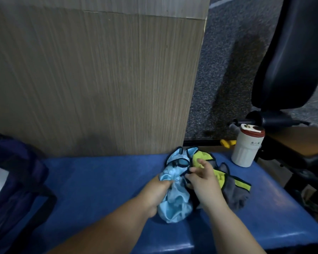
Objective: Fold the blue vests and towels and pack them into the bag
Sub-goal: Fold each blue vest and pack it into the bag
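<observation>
The dark bag (17, 171) waits at the left edge of the counter (99, 176). In the lower middle, the left hand (154, 195) grips the crumpled blue vest (174, 204). The right hand (204, 182) pinches its black edge, likely to pull it flat. The towels (235, 191) lie just right.

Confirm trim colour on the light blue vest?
Black trim on the vest, clearest in the head view.

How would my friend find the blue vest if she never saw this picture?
Start at the blue padded bench, then look right of its middle, where a left hand grips crumpled cloth. That is the blue vest: shiny, pale blue with black edging, unlike the fluffy yellow-and-grey towel beside it on the right.
</observation>
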A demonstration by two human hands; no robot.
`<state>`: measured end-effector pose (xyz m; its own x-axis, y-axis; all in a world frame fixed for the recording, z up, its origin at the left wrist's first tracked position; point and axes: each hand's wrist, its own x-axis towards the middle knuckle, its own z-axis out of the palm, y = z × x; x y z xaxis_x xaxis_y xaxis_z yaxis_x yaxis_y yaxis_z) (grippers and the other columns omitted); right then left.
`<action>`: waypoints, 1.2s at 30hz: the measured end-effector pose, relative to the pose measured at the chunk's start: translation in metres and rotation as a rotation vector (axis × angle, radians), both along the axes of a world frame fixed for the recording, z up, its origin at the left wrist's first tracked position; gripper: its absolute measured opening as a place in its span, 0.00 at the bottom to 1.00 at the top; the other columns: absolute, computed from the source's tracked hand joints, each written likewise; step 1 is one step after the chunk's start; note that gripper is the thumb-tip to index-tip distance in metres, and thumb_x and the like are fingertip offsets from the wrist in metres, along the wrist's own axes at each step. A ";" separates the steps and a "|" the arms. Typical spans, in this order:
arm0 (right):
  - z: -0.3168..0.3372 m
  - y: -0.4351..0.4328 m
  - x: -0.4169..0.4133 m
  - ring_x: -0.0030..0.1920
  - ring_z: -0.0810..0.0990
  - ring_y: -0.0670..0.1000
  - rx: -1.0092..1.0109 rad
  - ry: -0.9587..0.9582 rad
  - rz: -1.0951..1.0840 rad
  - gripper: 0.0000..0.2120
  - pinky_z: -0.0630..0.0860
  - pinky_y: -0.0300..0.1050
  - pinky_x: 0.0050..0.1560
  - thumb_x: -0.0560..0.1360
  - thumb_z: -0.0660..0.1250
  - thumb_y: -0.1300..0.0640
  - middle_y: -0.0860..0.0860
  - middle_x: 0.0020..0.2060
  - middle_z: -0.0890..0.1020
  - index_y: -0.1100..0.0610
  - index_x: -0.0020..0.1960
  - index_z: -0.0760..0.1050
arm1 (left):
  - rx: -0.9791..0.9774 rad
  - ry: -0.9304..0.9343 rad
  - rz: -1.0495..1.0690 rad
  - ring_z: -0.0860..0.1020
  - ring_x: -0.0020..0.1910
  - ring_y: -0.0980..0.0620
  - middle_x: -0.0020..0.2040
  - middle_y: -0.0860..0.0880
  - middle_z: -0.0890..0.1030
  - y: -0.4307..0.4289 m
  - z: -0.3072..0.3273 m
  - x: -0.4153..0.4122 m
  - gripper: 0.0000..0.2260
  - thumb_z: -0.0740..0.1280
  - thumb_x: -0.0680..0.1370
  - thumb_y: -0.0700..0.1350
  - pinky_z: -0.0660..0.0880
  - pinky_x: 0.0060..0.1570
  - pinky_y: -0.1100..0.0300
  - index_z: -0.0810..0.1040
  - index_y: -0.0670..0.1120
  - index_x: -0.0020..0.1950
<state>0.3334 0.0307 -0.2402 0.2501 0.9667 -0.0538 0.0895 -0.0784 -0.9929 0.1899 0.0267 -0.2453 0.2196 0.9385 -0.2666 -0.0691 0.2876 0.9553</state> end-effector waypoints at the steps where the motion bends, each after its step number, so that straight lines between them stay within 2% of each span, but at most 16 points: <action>1: -0.001 0.001 0.004 0.50 0.79 0.51 -0.026 -0.005 -0.027 0.27 0.78 0.59 0.57 0.75 0.68 0.63 0.47 0.52 0.76 0.49 0.71 0.64 | 0.018 0.030 0.033 0.84 0.44 0.48 0.45 0.44 0.86 0.000 0.001 -0.005 0.09 0.61 0.81 0.37 0.80 0.44 0.56 0.81 0.42 0.52; 4: 0.001 0.003 0.015 0.57 0.76 0.53 -0.072 0.056 -0.054 0.33 0.77 0.57 0.60 0.75 0.68 0.59 0.49 0.64 0.71 0.48 0.76 0.57 | 0.070 0.160 0.096 0.84 0.45 0.45 0.45 0.44 0.86 0.001 -0.001 -0.024 0.08 0.62 0.79 0.38 0.81 0.49 0.50 0.82 0.42 0.51; 6: 0.004 0.003 0.025 0.60 0.74 0.55 -0.062 -0.114 -0.107 0.35 0.74 0.55 0.62 0.75 0.68 0.56 0.51 0.67 0.70 0.48 0.77 0.56 | 0.110 0.287 0.173 0.83 0.45 0.45 0.45 0.42 0.85 0.004 -0.003 -0.039 0.08 0.62 0.76 0.40 0.81 0.51 0.46 0.81 0.44 0.49; 8: 0.008 0.002 0.034 0.66 0.71 0.57 -0.047 -0.296 -0.144 0.35 0.70 0.53 0.65 0.75 0.69 0.53 0.53 0.69 0.70 0.51 0.77 0.57 | 0.110 0.407 0.289 0.82 0.45 0.45 0.45 0.43 0.83 0.009 -0.005 -0.059 0.07 0.62 0.75 0.41 0.80 0.49 0.49 0.78 0.46 0.50; 12: 0.008 0.002 0.048 0.71 0.66 0.58 -0.119 -0.518 -0.186 0.32 0.66 0.51 0.65 0.74 0.69 0.48 0.55 0.74 0.65 0.51 0.75 0.64 | 0.105 0.607 0.417 0.80 0.46 0.44 0.44 0.45 0.81 0.018 -0.003 -0.106 0.02 0.65 0.76 0.46 0.78 0.53 0.48 0.75 0.48 0.46; 15: 0.011 -0.001 0.047 0.72 0.64 0.58 -0.119 -0.706 -0.237 0.29 0.65 0.55 0.68 0.74 0.68 0.46 0.54 0.73 0.65 0.51 0.72 0.67 | 0.006 0.758 0.319 0.79 0.51 0.47 0.52 0.48 0.80 0.019 -0.004 -0.132 0.18 0.66 0.74 0.59 0.76 0.56 0.49 0.74 0.48 0.56; 18: 0.010 -0.006 0.030 0.66 0.71 0.56 0.016 -0.845 -0.179 0.22 0.69 0.52 0.65 0.74 0.69 0.48 0.52 0.66 0.74 0.50 0.66 0.74 | -0.009 0.982 0.290 0.77 0.56 0.45 0.58 0.49 0.78 0.014 -0.005 -0.139 0.31 0.59 0.64 0.74 0.74 0.59 0.46 0.74 0.55 0.58; 20: 0.003 -0.007 0.014 0.62 0.75 0.54 0.156 -0.833 -0.012 0.18 0.69 0.45 0.63 0.74 0.70 0.53 0.51 0.61 0.78 0.51 0.63 0.77 | 0.082 1.048 0.429 0.72 0.65 0.42 0.67 0.49 0.73 0.007 -0.001 -0.137 0.30 0.63 0.69 0.70 0.70 0.63 0.44 0.70 0.57 0.67; 22: -0.007 -0.008 -0.001 0.64 0.73 0.49 0.195 -0.820 0.163 0.19 0.67 0.37 0.60 0.75 0.69 0.54 0.48 0.63 0.76 0.51 0.65 0.75 | 0.227 1.086 0.580 0.64 0.71 0.44 0.73 0.50 0.67 0.000 0.005 -0.130 0.28 0.67 0.75 0.59 0.64 0.66 0.44 0.65 0.55 0.73; 24: -0.018 -0.007 -0.011 0.67 0.70 0.47 0.155 -0.796 0.270 0.22 0.66 0.35 0.60 0.76 0.68 0.54 0.46 0.68 0.71 0.49 0.70 0.70 | 0.419 1.017 0.604 0.66 0.69 0.46 0.69 0.53 0.71 -0.003 0.007 -0.126 0.22 0.68 0.76 0.52 0.64 0.67 0.45 0.70 0.55 0.70; 26: -0.025 -0.005 -0.016 0.68 0.70 0.49 0.069 -0.745 0.313 0.27 0.67 0.38 0.61 0.77 0.67 0.52 0.46 0.71 0.67 0.47 0.74 0.63 | 0.495 0.924 0.482 0.71 0.64 0.49 0.61 0.57 0.77 -0.005 0.008 -0.122 0.14 0.66 0.76 0.56 0.68 0.64 0.48 0.76 0.56 0.61; 27: -0.027 -0.003 -0.017 0.68 0.71 0.50 0.016 -0.714 0.326 0.30 0.69 0.40 0.60 0.77 0.67 0.51 0.47 0.71 0.67 0.46 0.76 0.59 | 0.472 0.940 0.387 0.73 0.63 0.52 0.59 0.59 0.78 -0.006 0.009 -0.120 0.15 0.66 0.75 0.60 0.69 0.62 0.50 0.77 0.57 0.59; 29: -0.029 0.001 -0.019 0.65 0.73 0.52 -0.065 -0.672 0.345 0.33 0.69 0.42 0.55 0.77 0.67 0.49 0.49 0.69 0.69 0.46 0.77 0.56 | 0.342 1.065 0.199 0.71 0.66 0.53 0.63 0.60 0.75 -0.008 0.006 -0.117 0.24 0.66 0.73 0.67 0.67 0.64 0.53 0.73 0.58 0.65; 32: -0.034 0.001 -0.025 0.63 0.74 0.51 -0.068 -0.785 0.404 0.29 0.71 0.42 0.55 0.75 0.68 0.47 0.47 0.62 0.73 0.46 0.73 0.61 | 0.244 1.272 0.082 0.62 0.73 0.50 0.74 0.56 0.65 -0.006 -0.005 -0.121 0.36 0.67 0.72 0.66 0.61 0.70 0.50 0.59 0.58 0.76; 34: -0.040 0.002 -0.029 0.63 0.72 0.50 -0.013 -0.961 0.421 0.24 0.71 0.42 0.60 0.76 0.68 0.45 0.46 0.60 0.72 0.47 0.69 0.68 | 0.239 1.294 0.114 0.63 0.72 0.48 0.75 0.54 0.65 -0.005 -0.009 -0.127 0.32 0.66 0.76 0.60 0.62 0.70 0.49 0.57 0.59 0.77; 36: -0.041 0.002 -0.030 0.61 0.73 0.48 -0.002 -0.990 0.416 0.16 0.72 0.40 0.58 0.76 0.68 0.46 0.45 0.55 0.71 0.47 0.63 0.74 | 0.233 1.231 0.169 0.70 0.66 0.47 0.68 0.51 0.73 -0.003 -0.011 -0.135 0.26 0.63 0.78 0.55 0.68 0.65 0.50 0.60 0.60 0.75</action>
<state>0.3029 0.0331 -0.2809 -0.1652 0.9862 -0.0091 0.8743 0.1421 -0.4640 0.0549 0.0239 -0.2565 -0.1825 0.9826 -0.0340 0.8801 0.1787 0.4399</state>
